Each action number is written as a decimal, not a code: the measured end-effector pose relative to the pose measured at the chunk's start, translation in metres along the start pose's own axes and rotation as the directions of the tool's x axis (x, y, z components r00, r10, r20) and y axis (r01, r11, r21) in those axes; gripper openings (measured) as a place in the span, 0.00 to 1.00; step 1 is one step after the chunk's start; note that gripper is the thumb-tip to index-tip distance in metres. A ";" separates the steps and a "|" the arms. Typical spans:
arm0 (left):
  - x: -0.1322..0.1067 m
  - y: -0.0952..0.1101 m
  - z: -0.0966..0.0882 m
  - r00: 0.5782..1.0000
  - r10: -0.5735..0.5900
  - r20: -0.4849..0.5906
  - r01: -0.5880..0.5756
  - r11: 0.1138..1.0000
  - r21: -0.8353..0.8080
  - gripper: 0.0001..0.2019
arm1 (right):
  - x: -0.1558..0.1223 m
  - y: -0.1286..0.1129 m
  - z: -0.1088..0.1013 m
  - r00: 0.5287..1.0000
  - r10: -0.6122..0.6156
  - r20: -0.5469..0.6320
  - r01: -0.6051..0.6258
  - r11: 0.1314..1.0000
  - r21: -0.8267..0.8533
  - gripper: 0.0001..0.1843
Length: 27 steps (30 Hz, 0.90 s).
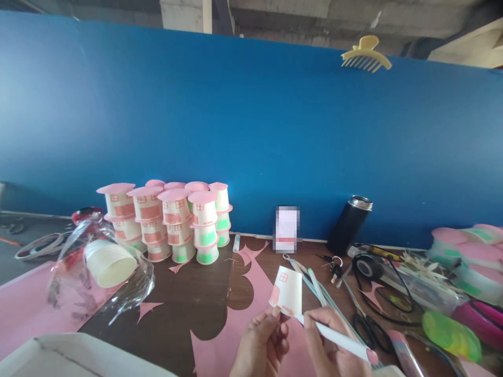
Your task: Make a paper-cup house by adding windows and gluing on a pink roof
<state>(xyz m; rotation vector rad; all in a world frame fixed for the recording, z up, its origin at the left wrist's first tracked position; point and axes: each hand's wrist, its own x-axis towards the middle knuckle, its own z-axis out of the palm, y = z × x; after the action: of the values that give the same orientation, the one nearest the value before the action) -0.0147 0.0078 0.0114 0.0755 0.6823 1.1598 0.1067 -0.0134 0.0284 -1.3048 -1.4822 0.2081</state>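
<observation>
My left hand [262,343] grips a white paper cup [293,290] near its lower rim. The cup is tilted and carries a red-drawn window, a red patch and small red marks along the rim. My right hand [330,343] is closed around a white marker pen [343,339] with a pink heart on its end. The pen's tip meets the cup's lower rim, or comes very close to it. Below both hands lies a pink paper sheet [251,319] with round pieces cut out.
Stacked decorated cups [173,220] with pink paper discs stand at the left, near loose cups [110,264] in clear plastic. Black scissors [371,330], keys [336,267], a black thermos [349,225] and more cups [475,256] are on the right. A blue partition [251,120] rises behind.
</observation>
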 end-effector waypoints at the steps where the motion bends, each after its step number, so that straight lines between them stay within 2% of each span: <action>1: 0.000 0.000 0.000 1.000 -0.003 0.004 0.003 1.000 0.005 0.11 | 0.000 -0.001 0.000 1.000 0.006 0.004 -0.006 1.000 -0.003 0.14; 7: 0.000 0.001 -0.001 1.000 -0.013 0.020 0.013 1.000 0.021 0.09 | 0.001 -0.002 -0.001 1.000 0.020 0.001 -0.020 1.000 0.004 0.14; 16: 0.002 0.001 -0.002 0.998 -0.046 -0.040 0.045 0.998 -0.035 0.04 | 0.004 -0.011 -0.007 0.999 0.028 -0.045 -0.029 0.999 -0.016 0.14; 23: 0.004 -0.001 -0.006 0.997 -0.073 -0.030 0.071 0.996 -0.050 0.03 | 0.003 -0.008 -0.003 1.000 0.009 0.011 -0.009 1.000 0.024 0.13; 27: 0.005 -0.001 -0.005 0.998 -0.060 -0.033 0.058 0.998 -0.039 0.03 | 0.001 -0.005 -0.001 1.000 0.015 -0.002 -0.015 1.000 0.014 0.14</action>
<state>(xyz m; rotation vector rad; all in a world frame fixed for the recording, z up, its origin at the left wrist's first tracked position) -0.0154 0.0099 0.0045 0.0034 0.6880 1.1189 0.1048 -0.0152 0.0337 -1.3043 -1.4675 0.2265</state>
